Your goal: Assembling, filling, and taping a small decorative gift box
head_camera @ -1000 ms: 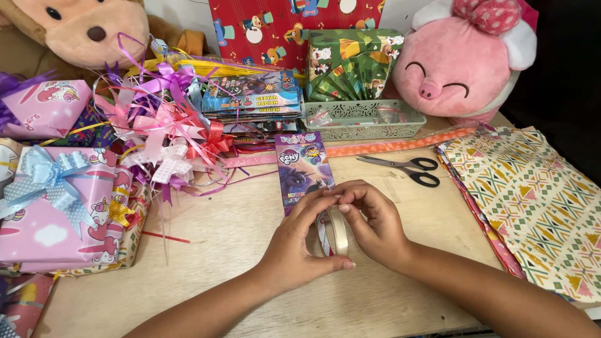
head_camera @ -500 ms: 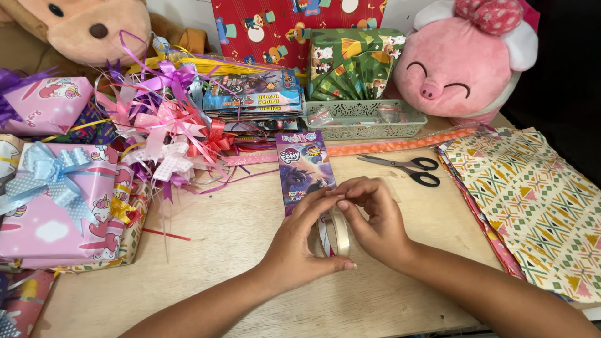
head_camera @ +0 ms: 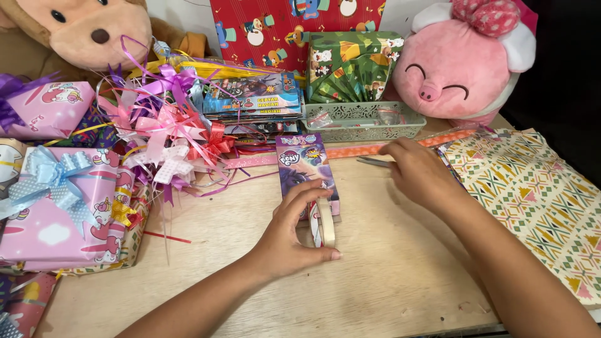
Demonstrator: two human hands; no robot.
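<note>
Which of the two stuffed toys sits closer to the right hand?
The pink pig plush, at the back right behind the right hand; the brown bear plush sits far left.

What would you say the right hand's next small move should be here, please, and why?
Probably closing the right hand around the scissors: it rests on them, hiding all but the blades, while the left hand holds the tape roll upright on the table.

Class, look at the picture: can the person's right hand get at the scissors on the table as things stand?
Probably yes: the right hand already lies over the scissors, nothing between them, while the left hand holds the tape roll.
</note>
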